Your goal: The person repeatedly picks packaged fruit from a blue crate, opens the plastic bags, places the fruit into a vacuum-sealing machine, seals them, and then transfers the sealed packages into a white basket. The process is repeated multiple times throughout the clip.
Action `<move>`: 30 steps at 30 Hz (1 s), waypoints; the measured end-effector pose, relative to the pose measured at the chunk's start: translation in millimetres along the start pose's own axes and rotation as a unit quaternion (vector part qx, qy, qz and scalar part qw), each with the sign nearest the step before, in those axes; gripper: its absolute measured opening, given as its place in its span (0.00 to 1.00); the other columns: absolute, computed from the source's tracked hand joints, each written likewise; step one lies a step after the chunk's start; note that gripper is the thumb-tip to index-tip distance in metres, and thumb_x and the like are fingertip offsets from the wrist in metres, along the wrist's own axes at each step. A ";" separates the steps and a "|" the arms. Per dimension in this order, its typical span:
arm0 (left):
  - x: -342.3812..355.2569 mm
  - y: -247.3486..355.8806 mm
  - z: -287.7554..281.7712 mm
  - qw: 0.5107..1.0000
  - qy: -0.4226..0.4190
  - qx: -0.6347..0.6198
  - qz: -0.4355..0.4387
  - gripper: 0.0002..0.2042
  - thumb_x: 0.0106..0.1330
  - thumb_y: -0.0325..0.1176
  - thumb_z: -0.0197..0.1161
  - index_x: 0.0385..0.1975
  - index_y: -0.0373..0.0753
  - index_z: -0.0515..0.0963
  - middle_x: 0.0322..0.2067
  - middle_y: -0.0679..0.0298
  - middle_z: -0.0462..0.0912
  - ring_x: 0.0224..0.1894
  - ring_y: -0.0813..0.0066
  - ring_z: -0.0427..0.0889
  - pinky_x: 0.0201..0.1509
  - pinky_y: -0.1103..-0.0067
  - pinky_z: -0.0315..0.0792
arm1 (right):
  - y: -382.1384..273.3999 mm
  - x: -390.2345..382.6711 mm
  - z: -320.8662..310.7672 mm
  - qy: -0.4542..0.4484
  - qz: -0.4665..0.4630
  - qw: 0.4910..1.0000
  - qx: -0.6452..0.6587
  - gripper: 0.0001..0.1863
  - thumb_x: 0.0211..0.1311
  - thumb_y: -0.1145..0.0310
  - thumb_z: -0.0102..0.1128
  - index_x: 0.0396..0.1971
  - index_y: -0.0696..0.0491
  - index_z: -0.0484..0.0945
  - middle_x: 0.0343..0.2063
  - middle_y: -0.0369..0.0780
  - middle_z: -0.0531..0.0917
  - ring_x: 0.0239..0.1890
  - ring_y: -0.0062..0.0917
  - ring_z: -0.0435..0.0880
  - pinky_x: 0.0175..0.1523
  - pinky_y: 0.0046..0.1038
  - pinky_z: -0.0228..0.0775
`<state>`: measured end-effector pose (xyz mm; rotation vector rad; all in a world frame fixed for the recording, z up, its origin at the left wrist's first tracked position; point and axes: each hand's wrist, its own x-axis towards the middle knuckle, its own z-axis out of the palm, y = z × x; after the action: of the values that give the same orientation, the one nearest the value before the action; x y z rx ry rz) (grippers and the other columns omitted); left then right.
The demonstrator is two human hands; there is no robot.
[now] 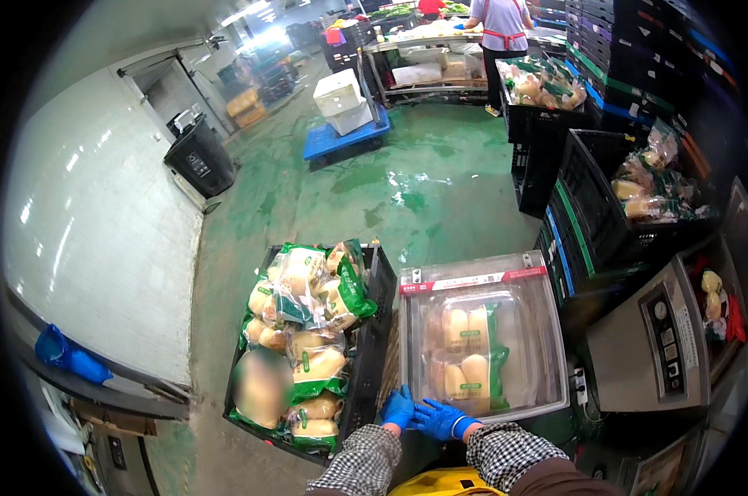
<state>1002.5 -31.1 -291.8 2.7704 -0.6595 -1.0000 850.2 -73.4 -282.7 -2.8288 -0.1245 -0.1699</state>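
A chamber vacuum sealer with a clear lid (523, 331) stands in front of me, its lid lowered. Under the lid lie bags of pale, rounded root vegetables (466, 331), clear with green edges. My left hand (399, 407), in a blue glove, rests at the lid's near left corner, fingers apart. Beside it my right hand (440, 420), gloved too, has its fingers stretched out along the lid's near edge. Neither hand holds a bag. Left of the sealer, a black crate (380, 289) is piled with similar filled bags (316, 364).
Black crates of bagged vegetables (589, 223) stand at the right, near a steel machine with a control panel (663, 339). Farther off are a blue platform cart (347, 139) with white foam boxes, a black bin (200, 157), and a person (502, 33) at a worktable.
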 end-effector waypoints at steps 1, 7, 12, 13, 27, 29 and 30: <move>0.2 3.7 2.0 1.000 0.006 0.000 0.004 0.32 0.63 0.57 0.32 0.53 0.33 0.64 0.51 0.45 0.69 0.54 0.52 0.69 0.57 0.63 0.60 | 2.9 -2.2 3.5 0.020 0.005 1.000 -0.013 0.20 0.58 0.64 0.42 0.52 0.39 0.67 0.57 0.38 0.64 0.59 0.32 0.62 0.62 0.39 0.52; -11.7 3.3 13.1 0.975 0.000 -0.218 -0.046 0.34 0.63 0.57 0.36 0.53 0.27 0.63 0.51 0.42 0.67 0.52 0.48 0.69 0.55 0.64 0.62 | 2.1 -5.8 10.6 0.037 -0.019 0.999 -0.021 0.22 0.53 0.60 0.48 0.52 0.39 0.66 0.56 0.35 0.65 0.60 0.31 0.60 0.64 0.39 0.48; -16.4 15.4 12.7 0.980 0.034 -0.189 -0.045 0.34 0.62 0.58 0.36 0.49 0.30 0.67 0.48 0.44 0.71 0.50 0.48 0.71 0.53 0.64 0.63 | 6.9 -7.3 2.9 -0.053 0.002 0.998 -0.018 0.27 0.46 0.56 0.55 0.50 0.42 0.68 0.54 0.38 0.67 0.60 0.33 0.60 0.66 0.41 0.44; -19.8 17.5 8.8 0.979 0.032 -0.194 -0.055 0.33 0.63 0.58 0.36 0.50 0.31 0.67 0.48 0.45 0.71 0.51 0.49 0.70 0.54 0.65 0.63 | 5.5 -6.5 6.6 -0.051 0.006 0.999 -0.004 0.25 0.47 0.57 0.54 0.49 0.43 0.69 0.54 0.38 0.67 0.60 0.33 0.60 0.66 0.41 0.44; -29.3 24.8 -6.2 0.982 0.042 -0.161 -0.092 0.31 0.64 0.57 0.35 0.51 0.33 0.67 0.51 0.47 0.69 0.53 0.52 0.69 0.56 0.67 0.62 | 6.4 2.1 6.1 -0.065 0.006 0.998 0.005 0.18 0.56 0.58 0.47 0.47 0.42 0.70 0.53 0.39 0.68 0.58 0.34 0.63 0.65 0.42 0.46; -28.7 23.2 -6.9 0.981 0.034 -0.166 -0.092 0.31 0.64 0.57 0.35 0.51 0.33 0.67 0.51 0.47 0.68 0.53 0.52 0.69 0.56 0.66 0.62 | 6.2 1.4 10.6 -0.073 0.005 0.997 0.011 0.18 0.56 0.58 0.47 0.48 0.42 0.70 0.54 0.39 0.67 0.59 0.34 0.62 0.65 0.42 0.46; -28.7 21.8 -7.4 0.981 0.030 -0.168 -0.092 0.32 0.64 0.57 0.35 0.51 0.33 0.67 0.52 0.47 0.68 0.53 0.52 0.69 0.56 0.66 0.61 | 5.6 1.7 13.3 -0.078 0.006 0.997 0.017 0.18 0.56 0.58 0.48 0.48 0.42 0.70 0.54 0.39 0.67 0.59 0.34 0.61 0.65 0.42 0.46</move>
<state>979.6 -38.3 -263.9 2.5804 -0.2025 -0.9539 853.8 -74.6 -296.7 -2.8059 -0.1423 0.0570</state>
